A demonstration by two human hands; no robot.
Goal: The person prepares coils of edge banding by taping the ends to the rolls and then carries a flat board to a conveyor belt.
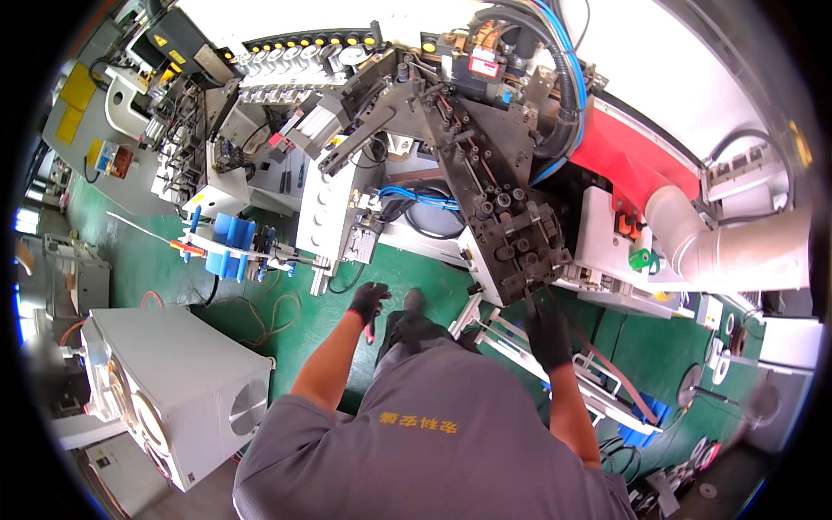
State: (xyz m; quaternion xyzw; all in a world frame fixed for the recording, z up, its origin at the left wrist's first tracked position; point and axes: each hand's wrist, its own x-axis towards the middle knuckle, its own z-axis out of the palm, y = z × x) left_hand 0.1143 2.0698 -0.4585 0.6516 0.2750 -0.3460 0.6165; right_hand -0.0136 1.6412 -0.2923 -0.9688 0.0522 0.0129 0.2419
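My left hand [368,299], in a black glove, is closed on a red-handled tool [370,333] just left of my body; the tool's working end does not show. My right hand [548,336], also gloved in black, reaches up to the near end of a dark metal roller unit [511,238]. Its fingertips are at the unit's lower edge and blend with the dark metal, so their grip cannot be made out. Beside this hand a brown strip [611,368] slopes down to the right.
A white ladder-like frame [537,351] stands below the roller unit. A blue fixture [232,247] projects at the left, above a large grey cabinet [186,373]. A thick white duct [728,247] runs at the right. Hoses lie across the green floor [295,334].
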